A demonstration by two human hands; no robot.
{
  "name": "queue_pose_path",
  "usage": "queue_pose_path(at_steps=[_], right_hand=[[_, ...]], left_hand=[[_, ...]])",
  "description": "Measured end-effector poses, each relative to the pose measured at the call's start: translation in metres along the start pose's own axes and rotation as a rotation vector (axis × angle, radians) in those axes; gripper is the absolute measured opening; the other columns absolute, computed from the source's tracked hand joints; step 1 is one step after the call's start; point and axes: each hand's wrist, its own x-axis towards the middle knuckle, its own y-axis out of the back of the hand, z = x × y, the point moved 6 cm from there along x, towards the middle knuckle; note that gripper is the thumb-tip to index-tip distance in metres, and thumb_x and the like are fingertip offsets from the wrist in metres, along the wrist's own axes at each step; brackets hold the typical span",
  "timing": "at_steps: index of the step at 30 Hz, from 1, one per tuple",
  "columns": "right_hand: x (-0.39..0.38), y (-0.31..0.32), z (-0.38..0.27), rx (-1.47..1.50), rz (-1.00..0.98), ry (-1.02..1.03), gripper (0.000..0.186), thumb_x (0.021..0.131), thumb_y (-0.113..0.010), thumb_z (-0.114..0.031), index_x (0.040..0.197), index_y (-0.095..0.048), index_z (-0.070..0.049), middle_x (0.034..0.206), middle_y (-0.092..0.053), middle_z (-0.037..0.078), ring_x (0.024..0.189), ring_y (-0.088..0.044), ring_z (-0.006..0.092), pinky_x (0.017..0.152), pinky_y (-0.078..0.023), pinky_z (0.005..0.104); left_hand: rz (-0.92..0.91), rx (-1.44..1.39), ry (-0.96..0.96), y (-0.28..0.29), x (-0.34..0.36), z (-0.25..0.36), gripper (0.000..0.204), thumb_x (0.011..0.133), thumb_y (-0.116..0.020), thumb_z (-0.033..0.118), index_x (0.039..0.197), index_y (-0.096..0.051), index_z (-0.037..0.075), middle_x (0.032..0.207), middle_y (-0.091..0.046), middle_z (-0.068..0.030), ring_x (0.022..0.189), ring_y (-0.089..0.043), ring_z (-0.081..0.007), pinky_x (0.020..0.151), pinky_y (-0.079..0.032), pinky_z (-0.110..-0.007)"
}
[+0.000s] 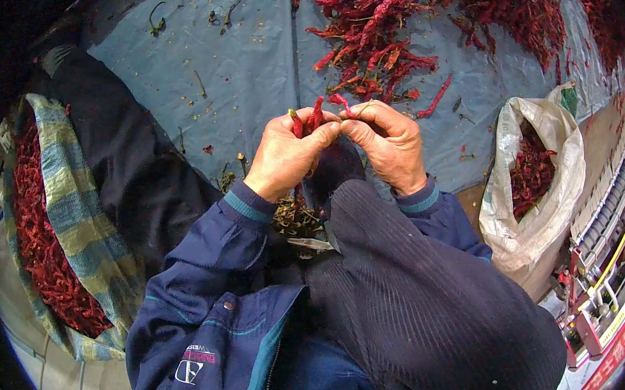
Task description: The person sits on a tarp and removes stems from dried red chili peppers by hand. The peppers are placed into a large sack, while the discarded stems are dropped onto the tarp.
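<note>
My left hand [284, 155] is closed around a few dried red chili peppers [317, 111], whose wrinkled ends stick up between thumb and fingers. Right beside it, my right hand [392, 146] pinches with thumb and forefinger at one red chili pepper [341, 104]. A thin pale stem shows at those fingertips. The thumbs of both hands almost meet, and the fingers under them hide part of what they hold. Below my left wrist lies a heap of greenish-brown stems and scraps [295, 218], between my legs.
A grey-blue tarp [227, 61] with loose stems spreads ahead, bearing a big pile of dried red chilies [372, 22]. At right stands an open white woven sack [538, 244] holding chilies. A striped sack [78, 197] full of chilies lies left. Metal machinery [603, 272] borders the far right.
</note>
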Motion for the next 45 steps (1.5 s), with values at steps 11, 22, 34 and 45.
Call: queue_pose_path(at_steps=[11,22,34,45], right_hand=[[-0.017,-0.023,0.022,1.071,-0.041,-0.482,0.012,0.098,-0.063,-0.014,0.105,-0.064,-0.003,0.085,-0.066,0.006,0.072,-0.062,0.0161,0.066,-0.051,0.0298],[-0.016,-0.008,0.011,0.22,-0.113,-0.167,0.006,0.093,-0.067,-0.008,0.095,-0.066,-0.003,0.084,-0.064,0.003,0.078,-0.061,0.0116,0.071,-0.048,0.027],[-0.019,-0.015,-0.006,-0.366,-0.258,-0.035,0.023,0.084,-0.069,-0.013,0.105,-0.068,-0.003,0.084,-0.064,0.009,0.078,-0.065,0.0234,0.07,-0.053,0.0351],[-0.015,-0.014,0.014,0.307,0.032,-0.389,0.017,0.098,-0.067,-0.017,0.105,-0.069,-0.002,0.08,-0.068,0.001,0.067,-0.061,0.006,0.057,-0.049,0.0216]], left_hand=[[-0.261,-0.458,0.217,-0.007,-0.014,0.01,0.014,0.091,-0.07,0.013,0.102,-0.063,0.008,0.078,-0.061,0.0022,0.051,-0.047,-0.0054,0.046,-0.037,-0.023],[0.014,-0.305,0.343,0.021,-0.017,-0.014,0.029,0.101,-0.058,0.038,0.102,-0.063,0.009,0.076,-0.057,0.0032,0.054,-0.045,-0.0052,0.044,-0.035,-0.022],[-0.011,-0.28,0.162,0.024,-0.011,-0.006,0.022,0.094,-0.07,0.019,0.11,-0.067,0.005,0.076,-0.063,0.0013,0.058,-0.053,-0.0084,0.054,-0.043,-0.025],[-0.136,-0.025,0.002,0.01,-0.017,0.002,0.021,0.097,-0.067,0.013,0.114,-0.07,0.002,0.093,-0.07,0.0011,0.081,-0.061,-0.0066,0.072,-0.049,-0.023]])
